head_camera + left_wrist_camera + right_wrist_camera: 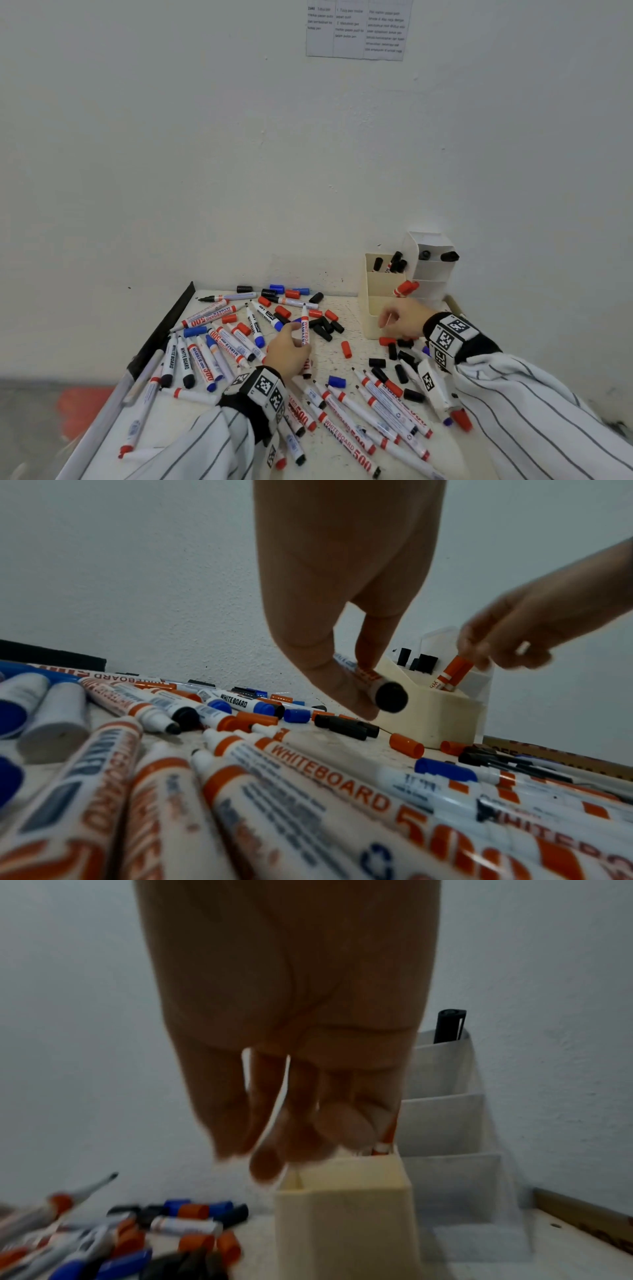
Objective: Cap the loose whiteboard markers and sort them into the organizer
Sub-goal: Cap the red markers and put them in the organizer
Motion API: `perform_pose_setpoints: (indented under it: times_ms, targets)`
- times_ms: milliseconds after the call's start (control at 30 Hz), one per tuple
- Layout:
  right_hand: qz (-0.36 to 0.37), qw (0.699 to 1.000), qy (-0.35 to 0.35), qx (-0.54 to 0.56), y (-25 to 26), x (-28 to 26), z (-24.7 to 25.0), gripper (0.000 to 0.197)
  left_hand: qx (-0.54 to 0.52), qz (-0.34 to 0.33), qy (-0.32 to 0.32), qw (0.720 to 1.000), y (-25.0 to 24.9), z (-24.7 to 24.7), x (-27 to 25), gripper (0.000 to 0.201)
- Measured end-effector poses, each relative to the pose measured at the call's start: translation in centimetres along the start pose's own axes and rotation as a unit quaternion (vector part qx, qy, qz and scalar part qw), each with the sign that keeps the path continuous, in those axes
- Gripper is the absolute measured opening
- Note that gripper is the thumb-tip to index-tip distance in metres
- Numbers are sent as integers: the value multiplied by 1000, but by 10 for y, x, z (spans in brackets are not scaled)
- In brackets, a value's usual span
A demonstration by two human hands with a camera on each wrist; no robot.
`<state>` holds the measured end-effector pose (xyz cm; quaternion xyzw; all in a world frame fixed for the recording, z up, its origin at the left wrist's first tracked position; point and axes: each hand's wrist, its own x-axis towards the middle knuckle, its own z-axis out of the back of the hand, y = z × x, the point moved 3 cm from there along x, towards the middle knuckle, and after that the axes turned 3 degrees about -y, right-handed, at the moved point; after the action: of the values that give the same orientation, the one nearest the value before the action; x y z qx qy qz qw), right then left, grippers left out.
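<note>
Left hand (289,353) pinched an uncapped white plastic whiteboard marker with red lettering (304,325) upright at mid-barrel; it looked light, stiff and smooth, best gripped there. Right hand (402,320) hung relaxed and empty over the cream plastic organizer (371,320), red-capped markers (406,287) leaning in its front compartment, black-capped markers (394,262) behind. Beside it, a white tiered plastic holder (430,274) held black pens. Loose markers and caps (325,327) littered the bench (356,308).

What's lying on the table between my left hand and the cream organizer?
In the head view, a cluster of loose black caps and a single red cap lie between the left hand and the cream organizer.
</note>
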<state>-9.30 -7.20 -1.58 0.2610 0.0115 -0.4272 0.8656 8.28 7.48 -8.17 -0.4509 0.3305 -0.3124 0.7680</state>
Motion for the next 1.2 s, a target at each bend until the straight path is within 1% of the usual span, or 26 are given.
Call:
perform_pose_setpoints:
  times_ms: [33, 67, 100, 167, 300, 367, 433, 500, 633, 700, 800, 867, 1000, 1100, 1200]
  targets:
    - [-28, 998, 47, -36, -5, -8, -9, 13, -13, 1, 0, 1000, 0, 0, -2, 52]
    - [-53, 992, 78, -79, -11, -15, -17, 17, -25, 3, 1, 1000, 0, 0, -6, 52]
    - [-70, 986, 92, -122, -17, -20, -25, 23, -36, 7, 2, 999, 0, 0, -9, 52]
    - [-80, 977, 91, -177, -27, -28, -38, 29, -56, 12, 9, 998, -2, 1, -16, 52]
    - [-67, 976, 95, -185, -37, -41, -57, 36, -59, 7, 14, 998, -2, 3, -27, 53]
    - [-54, 975, 93, -197, -38, -44, -63, 34, -42, 0, 10, 999, 0, 6, -31, 50]
    - [-49, 975, 80, -201, -38, -46, -68, 27, -21, -13, 7, 1000, 3, 10, -35, 47]
    - [-45, 982, 35, -180, -38, -47, -67, 20, -7, -22, 7, 1000, 6, 14, -40, 43]
    - [-14, 991, -89, -96, -27, -45, -57, 28, 60, -48, 4, 997, 13, 22, -45, 33]
    - [11, 989, -140, -46, -16, -45, -53, 26, 77, -53, 9, 996, 17, 26, -47, 32]
    - [56, 976, -206, 45, 5, -51, -51, 15, 94, -54, 21, 994, 21, 33, -52, 30]
    - [79, 969, -216, 91, 21, -55, -55, 16, 118, -66, 25, 990, 23, 38, -55, 29]
    - [114, 963, -192, 152, 49, -59, -70, 23, 149, -97, 33, 984, 25, 43, -64, 27]
    - [135, 959, -181, 170, 62, -61, -81, 23, 156, -110, 43, 981, 25, 46, -71, 27]
    - [144, 961, -170, 162, 70, -61, -87, 23, 164, -122, 41, 978, 27, 49, -74, 27]
